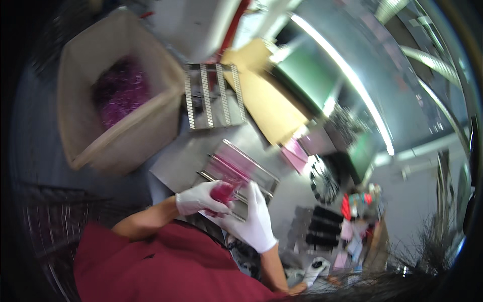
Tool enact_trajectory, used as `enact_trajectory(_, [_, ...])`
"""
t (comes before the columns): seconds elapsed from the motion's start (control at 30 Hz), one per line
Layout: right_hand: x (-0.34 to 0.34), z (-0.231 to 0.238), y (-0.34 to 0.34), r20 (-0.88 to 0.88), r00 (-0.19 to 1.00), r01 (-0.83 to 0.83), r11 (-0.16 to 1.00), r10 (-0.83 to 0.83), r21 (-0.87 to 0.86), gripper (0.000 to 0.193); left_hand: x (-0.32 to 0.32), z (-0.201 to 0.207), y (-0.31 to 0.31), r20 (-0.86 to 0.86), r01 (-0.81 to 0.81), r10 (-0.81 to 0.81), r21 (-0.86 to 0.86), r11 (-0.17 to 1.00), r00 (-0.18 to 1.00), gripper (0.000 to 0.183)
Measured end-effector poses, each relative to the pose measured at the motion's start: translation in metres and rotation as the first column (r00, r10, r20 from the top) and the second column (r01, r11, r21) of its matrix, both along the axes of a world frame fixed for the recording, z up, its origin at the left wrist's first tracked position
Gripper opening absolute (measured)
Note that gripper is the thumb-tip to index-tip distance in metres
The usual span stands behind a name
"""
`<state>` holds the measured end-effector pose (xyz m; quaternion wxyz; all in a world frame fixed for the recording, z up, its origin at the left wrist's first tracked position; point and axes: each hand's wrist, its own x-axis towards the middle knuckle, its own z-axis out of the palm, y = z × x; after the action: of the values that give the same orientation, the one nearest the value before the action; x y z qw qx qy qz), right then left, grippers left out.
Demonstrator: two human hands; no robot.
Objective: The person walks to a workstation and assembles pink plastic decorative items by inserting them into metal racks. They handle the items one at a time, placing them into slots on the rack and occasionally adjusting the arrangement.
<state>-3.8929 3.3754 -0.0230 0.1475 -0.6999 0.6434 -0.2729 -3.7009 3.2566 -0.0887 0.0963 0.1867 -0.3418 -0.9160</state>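
Note:
My left hand [201, 198], in a white glove, is closed on a bunch of glossy pink translucent pieces [224, 192]; their exact kind is blurred. My right hand [254, 221], also white-gloved, is beside them with its fingers stretched up and its thumb reaching toward my left hand. Whether it touches the pink pieces I cannot tell. Just beyond both hands lies a metal-railed rack [269, 181] on the table. Pink translucent material [232, 160] shows between its rails.
At the far left stands a large pale bin [146, 113] with shiny magenta pieces inside. A slotted metal rack [205, 95] is beside it. Brown cardboard [271, 108] lies along the grey table [181, 158]. Several black strips [324, 226] lie at the right, near another person's gloved hand [315, 269].

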Motion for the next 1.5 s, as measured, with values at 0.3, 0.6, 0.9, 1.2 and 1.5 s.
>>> enact_trajectory(0.3, [-0.008,-0.04,-0.022,0.182,0.942,-0.245,0.947,0.283,-0.207,0.097,-0.024,0.006,0.007,-0.054,-0.281,0.279,-0.036,0.959,0.959,0.078])
enact_trajectory(0.6, [-0.034,-0.04,-0.021,0.262,0.901,-0.303,0.933,0.347,-0.193,0.082,-0.05,0.0,0.023,-0.1,-0.215,0.214,0.001,0.977,0.972,0.075])
enact_trajectory(0.9, [-0.047,-0.053,0.002,0.355,0.917,-0.145,0.982,0.179,-0.122,0.074,-0.073,-0.002,0.031,-0.07,-0.177,0.187,0.125,0.976,0.98,0.051])
enact_trajectory(1.2, [-0.064,-0.061,0.026,0.702,0.712,-0.093,0.99,-0.006,0.103,0.061,-0.059,-0.027,0.042,-0.068,-0.213,0.248,0.328,0.92,0.966,0.061])
enact_trajectory(1.5, [-0.13,-0.172,-0.046,0.889,0.387,0.047,0.968,-0.246,0.248,0.049,-0.028,-0.054,0.048,0.242,-0.591,0.542,0.23,0.773,0.804,0.021])
